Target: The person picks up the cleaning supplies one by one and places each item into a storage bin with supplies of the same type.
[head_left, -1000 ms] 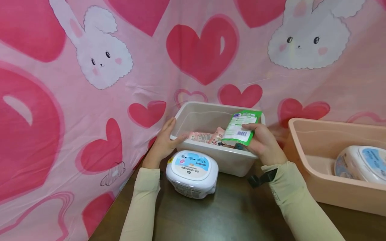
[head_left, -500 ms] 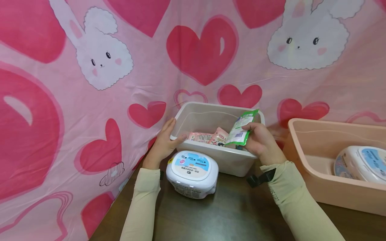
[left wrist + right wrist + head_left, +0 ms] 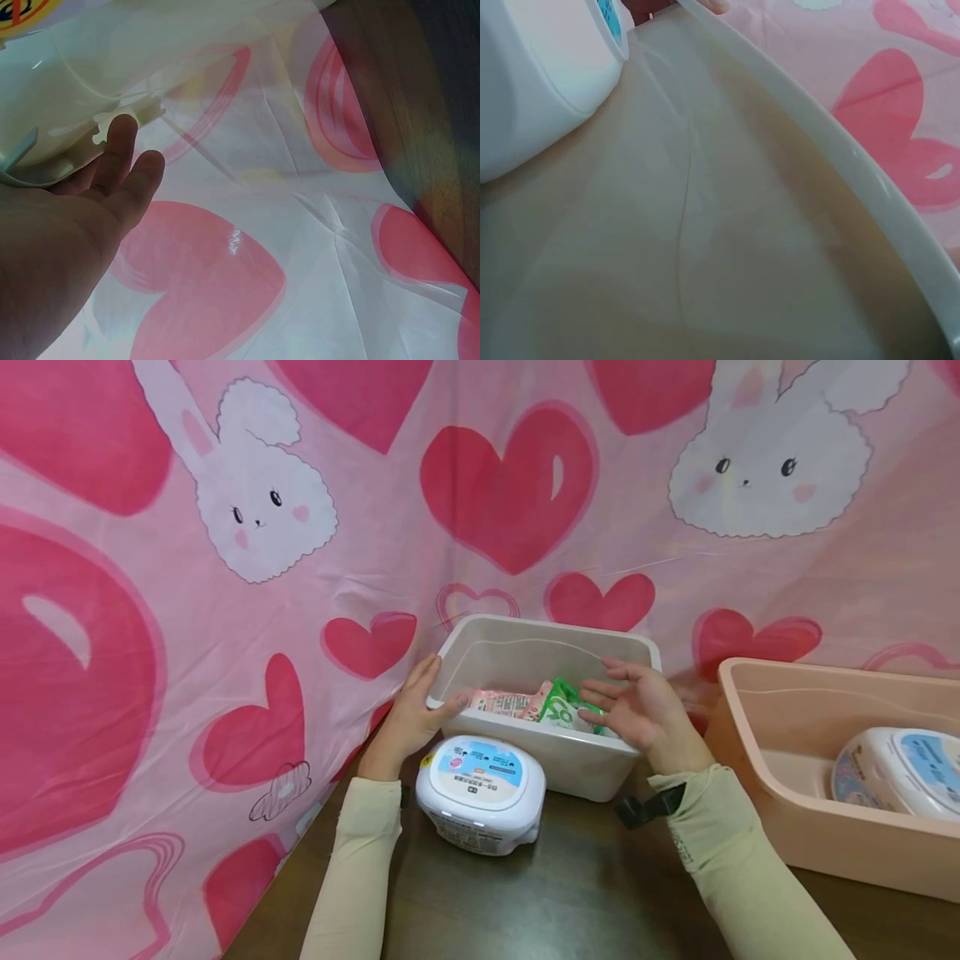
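In the head view, my left hand [image 3: 411, 717] grips the left corner of an off-white storage bin [image 3: 585, 760], its thumb over the rim. The left wrist view shows fingertips [image 3: 122, 139] against the bin's outer side. My right hand [image 3: 637, 710] hovers above the bin's right front rim, fingers spread, holding nothing. Below its fingers a green-and-white pouch [image 3: 558, 706] lies inside the bin. Pink packets [image 3: 498, 702] lie left of the pouch, partly hidden by the front wall. In the right wrist view, the bin's front wall [image 3: 727, 210] fills the frame.
A white lidded tub [image 3: 480, 793] with a blue label stands on the dark table [image 3: 585, 885] before the bin. To the right is a peach bin [image 3: 847, 843] with a similar tub [image 3: 900, 768] in it. A pink heart-print cloth [image 3: 375, 527] hangs behind.
My right hand has let go of the green-and-white pouch, which has dropped into the off-white bin. The right fingers have spread. My left hand has stayed at the bin's corner.
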Tool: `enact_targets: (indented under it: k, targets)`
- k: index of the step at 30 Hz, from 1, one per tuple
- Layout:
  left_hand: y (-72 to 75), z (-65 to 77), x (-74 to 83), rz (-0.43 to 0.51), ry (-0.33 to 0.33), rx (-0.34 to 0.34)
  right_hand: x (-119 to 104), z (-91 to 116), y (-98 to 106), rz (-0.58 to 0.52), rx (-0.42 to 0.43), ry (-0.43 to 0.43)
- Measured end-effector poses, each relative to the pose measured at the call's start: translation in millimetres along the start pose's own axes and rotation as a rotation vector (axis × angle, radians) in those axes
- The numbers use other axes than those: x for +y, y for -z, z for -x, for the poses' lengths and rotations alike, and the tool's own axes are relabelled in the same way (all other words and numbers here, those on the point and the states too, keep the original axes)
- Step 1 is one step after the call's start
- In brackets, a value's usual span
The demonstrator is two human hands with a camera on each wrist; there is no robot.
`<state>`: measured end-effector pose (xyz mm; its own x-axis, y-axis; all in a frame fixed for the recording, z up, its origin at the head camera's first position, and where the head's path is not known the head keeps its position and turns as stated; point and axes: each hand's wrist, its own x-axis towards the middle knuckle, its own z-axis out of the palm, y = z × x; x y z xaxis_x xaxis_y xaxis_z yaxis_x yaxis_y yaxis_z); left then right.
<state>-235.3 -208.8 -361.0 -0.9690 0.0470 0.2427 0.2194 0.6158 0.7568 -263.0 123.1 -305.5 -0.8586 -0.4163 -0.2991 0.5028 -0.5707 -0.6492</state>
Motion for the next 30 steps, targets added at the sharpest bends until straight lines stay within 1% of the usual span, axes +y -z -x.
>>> enact_targets:
  k: [4,6,8,12,16,18,21,25,27,30]
  targets:
    - [0.3,1.0,1.5,0.004,0.004,0.002,1,1,0,0.013,-0.026,0.029]
    - [0.1,1.4,2.5,0.003,0.001,0.004,2,2,1,0.066,-0.045,0.061]
    - [-0.6,1.5,3.3,0.002,-0.001,0.004,3,3,0,0.157,-0.063,0.104]
    - [-3.5,1.1,4.1,0.004,-0.001,0.001,6,7,0,0.426,-0.093,0.212]
    - [-6.7,0.8,4.4,0.0,-0.001,-0.004,6,14,2,0.675,-0.091,0.322]
    - [-7.4,0.8,4.5,-0.002,0.001,-0.004,5,18,3,0.804,-0.073,0.363]
    - [-6.9,1.4,4.9,-0.003,0.007,-0.006,1,29,4,1.043,-0.058,0.406]
    - [-4.5,2.5,5.3,-0.005,0.013,-0.003,-3,47,5,1.374,-0.082,0.494]
    - [-3.1,3.4,5.5,-0.004,0.013,0.001,-4,56,4,1.495,-0.085,0.543]
    - [-1.2,4.8,5.7,-0.002,0.017,0.007,-6,69,3,1.619,-0.057,0.583]
